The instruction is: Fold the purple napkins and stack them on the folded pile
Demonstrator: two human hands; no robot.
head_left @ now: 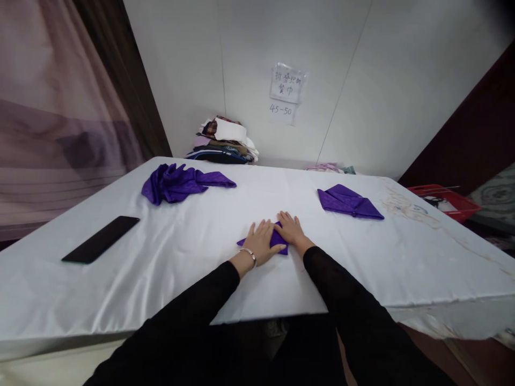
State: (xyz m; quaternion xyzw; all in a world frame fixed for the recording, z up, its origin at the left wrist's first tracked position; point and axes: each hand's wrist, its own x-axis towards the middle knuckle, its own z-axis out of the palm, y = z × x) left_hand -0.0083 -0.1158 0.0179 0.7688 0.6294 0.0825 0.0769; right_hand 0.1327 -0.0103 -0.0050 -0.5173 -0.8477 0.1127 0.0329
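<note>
At the middle of the bench (pixel 193 268), a folded purple cloth (pixel 277 239) is partly covered by the left hand (pixel 261 241) and right hand (pixel 290 229), both spread flat; toward the bench's far-left corner, crumpled fabric (pixel 173 183) is seen.

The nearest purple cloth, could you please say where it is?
In the head view, this purple cloth lies centrally on the white tablecloth, partly under the left hand and right hand.

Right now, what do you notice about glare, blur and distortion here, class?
Head view: sheen streaks the white tablecloth; head view: slanting wall seam hints at wide-angle distortion; head view: dark blur shades the upper right corner; head view: purple cloth beneath left hand and right hand shows little texture.
</note>
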